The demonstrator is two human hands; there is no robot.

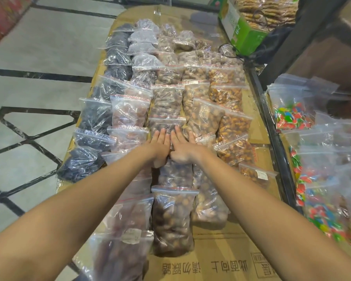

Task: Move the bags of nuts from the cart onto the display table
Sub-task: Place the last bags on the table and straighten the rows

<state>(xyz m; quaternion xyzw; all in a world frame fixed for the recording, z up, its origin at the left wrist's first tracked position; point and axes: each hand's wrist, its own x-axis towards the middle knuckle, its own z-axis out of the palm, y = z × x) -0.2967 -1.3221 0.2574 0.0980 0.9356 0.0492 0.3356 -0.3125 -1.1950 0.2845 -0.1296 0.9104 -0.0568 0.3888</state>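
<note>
Both hands press flat, fingers straight and holding nothing: the left hand [159, 146] and right hand [183, 148] side by side on a clear zip-top plastic bag of brown nuts [167, 125] mid-row on the cardboard-covered tabletop [221, 258]. Best to settle it flush with its neighbours, overlapping evenly, then release gently.

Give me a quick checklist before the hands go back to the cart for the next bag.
1. Left hand free of any bag: ok, fingers flat, no grip.
2. Right hand free: ok, flat on the same nut bag.
3. That bag lying in its row: ok, in line with the middle column.
4. Bare spot for the next bag: ok, cardboard shows at the near end.
5. Nut bags left in the cart: cannot tell, mostly coloured candy bags show.
</note>
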